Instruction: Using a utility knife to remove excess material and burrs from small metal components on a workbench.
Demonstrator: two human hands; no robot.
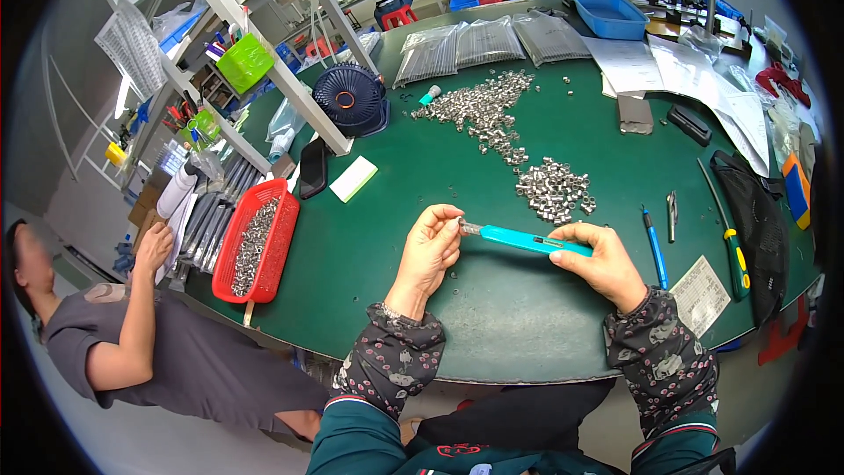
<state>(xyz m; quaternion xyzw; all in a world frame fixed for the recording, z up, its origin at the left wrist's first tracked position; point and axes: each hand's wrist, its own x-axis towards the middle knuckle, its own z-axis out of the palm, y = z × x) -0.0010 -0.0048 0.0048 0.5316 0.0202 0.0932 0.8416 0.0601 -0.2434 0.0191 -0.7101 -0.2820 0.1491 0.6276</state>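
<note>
Your right hand grips the rear of the teal tool, fingers wrapped over its handle; your left hand is pinched narrow at the tool's metal tip, thumb and forefinger closed on something small there (whether a ring sits between them is too small to tell). The tool hangs just above the green worktop, between your two hands, not resting on it; its long axis runs nearly level across you, left to right, with the tip end a little higher in the picture; the tip points toward your left, straight into the left fingers. So the working end lies to the left of the right hand and touches the left one; the left hand is the nearer to the tip, the right the nearer to the handle.

Just beyond the tool lies a small heap of metal rings, closer to your right hand; a longer scatter of rings trails away behind it. A blue pen lies just right of your right hand; a red basket of parts sits well off to your left, near another person's hand.
</note>
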